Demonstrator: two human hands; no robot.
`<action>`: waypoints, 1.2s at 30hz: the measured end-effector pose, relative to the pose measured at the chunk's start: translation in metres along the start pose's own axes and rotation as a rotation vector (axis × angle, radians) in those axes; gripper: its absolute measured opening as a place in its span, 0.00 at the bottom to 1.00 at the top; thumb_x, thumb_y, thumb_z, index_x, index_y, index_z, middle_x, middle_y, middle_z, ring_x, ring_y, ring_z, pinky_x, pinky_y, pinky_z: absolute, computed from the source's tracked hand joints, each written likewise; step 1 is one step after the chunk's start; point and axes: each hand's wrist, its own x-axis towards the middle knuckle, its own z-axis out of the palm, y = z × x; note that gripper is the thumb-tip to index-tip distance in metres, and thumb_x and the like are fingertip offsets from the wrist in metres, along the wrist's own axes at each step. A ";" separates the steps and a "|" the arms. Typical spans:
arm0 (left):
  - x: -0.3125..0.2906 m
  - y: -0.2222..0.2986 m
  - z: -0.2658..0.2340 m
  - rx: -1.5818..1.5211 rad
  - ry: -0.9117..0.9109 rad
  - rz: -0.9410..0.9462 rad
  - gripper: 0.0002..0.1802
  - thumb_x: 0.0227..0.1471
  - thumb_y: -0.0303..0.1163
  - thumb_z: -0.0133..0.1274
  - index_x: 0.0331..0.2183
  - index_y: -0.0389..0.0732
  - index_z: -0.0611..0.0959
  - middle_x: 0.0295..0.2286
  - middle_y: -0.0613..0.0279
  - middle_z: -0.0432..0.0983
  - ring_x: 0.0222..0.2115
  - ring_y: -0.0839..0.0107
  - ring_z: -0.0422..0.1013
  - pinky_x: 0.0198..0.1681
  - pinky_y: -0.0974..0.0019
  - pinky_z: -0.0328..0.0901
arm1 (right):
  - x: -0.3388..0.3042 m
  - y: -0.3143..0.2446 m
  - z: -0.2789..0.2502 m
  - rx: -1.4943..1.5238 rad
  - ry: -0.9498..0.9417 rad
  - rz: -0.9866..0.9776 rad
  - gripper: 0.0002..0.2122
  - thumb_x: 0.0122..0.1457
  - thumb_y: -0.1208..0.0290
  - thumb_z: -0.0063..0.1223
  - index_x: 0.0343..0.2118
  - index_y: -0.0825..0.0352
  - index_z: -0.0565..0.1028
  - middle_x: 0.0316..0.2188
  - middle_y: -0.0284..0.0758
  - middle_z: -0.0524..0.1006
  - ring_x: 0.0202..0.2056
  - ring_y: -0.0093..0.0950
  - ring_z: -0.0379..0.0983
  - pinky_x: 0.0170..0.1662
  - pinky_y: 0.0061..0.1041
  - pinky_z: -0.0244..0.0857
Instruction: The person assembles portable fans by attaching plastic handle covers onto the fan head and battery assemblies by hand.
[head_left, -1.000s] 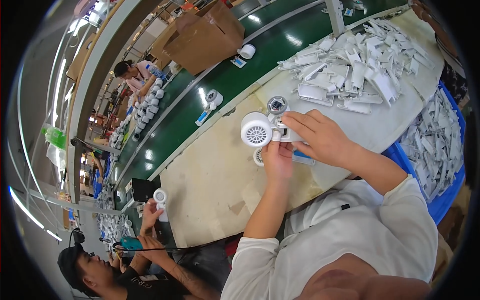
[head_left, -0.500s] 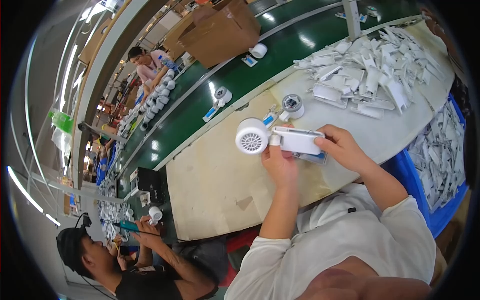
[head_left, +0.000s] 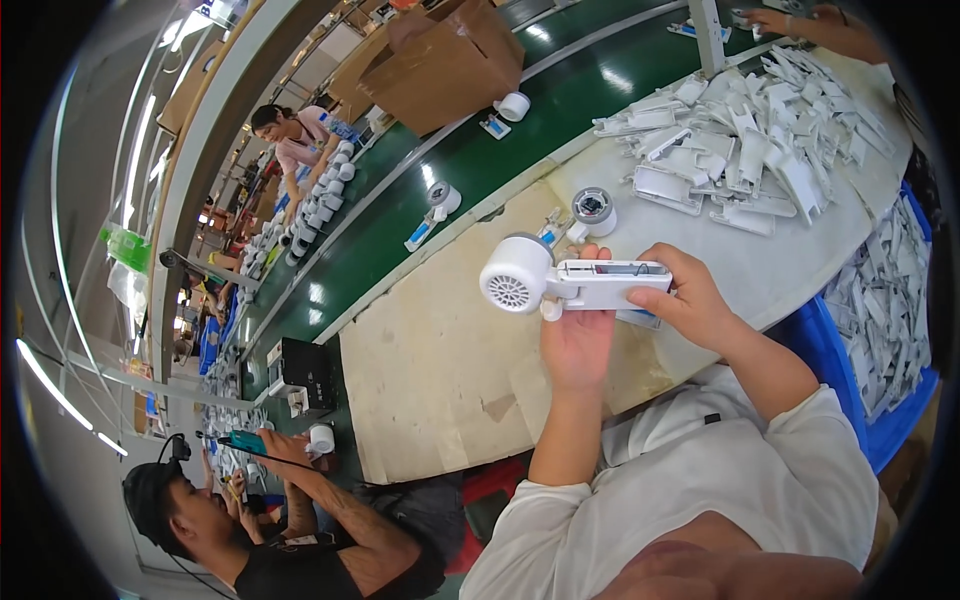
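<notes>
Above the worktable I hold a white handheld fan [head_left: 610, 290], its round grilled head pointing left and its handle lying roughly level. Along the handle's upper side is an open slot with a thin wire showing in it. My left hand [head_left: 578, 350] supports the handle from below, palm up, with fingertips showing behind it near the neck. At the handle's right end my right hand [head_left: 685, 295] grips, thumb on the near face. Just beyond stands another fan unit [head_left: 595, 210] with a grey ring and blue part. A flat piece partly shows beneath the held handle.
White plastic shells [head_left: 750, 150] are heaped at the table's right, and a blue bin [head_left: 855, 400] beside me holds more. A green conveyor [head_left: 400, 200] beyond carries fan units and a cardboard box [head_left: 445, 70]. At left a co-worker [head_left: 300, 510] holds a teal tool.
The held fan has turned and shifted slightly right, bringing the handle's open slot into view. My left hand has moved under the handle. Another person's hand has appeared at the far right.
</notes>
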 end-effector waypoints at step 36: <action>-0.020 0.277 -0.283 2.339 0.500 -0.351 0.22 0.36 0.35 0.57 0.36 0.34 0.75 0.35 0.44 0.69 0.39 0.50 0.67 0.40 0.56 0.64 | 0.032 0.039 -0.026 -0.444 -0.268 -0.182 0.06 0.47 0.75 0.54 0.30 0.68 0.73 0.27 0.39 0.72 0.30 0.36 0.69 0.34 0.30 0.63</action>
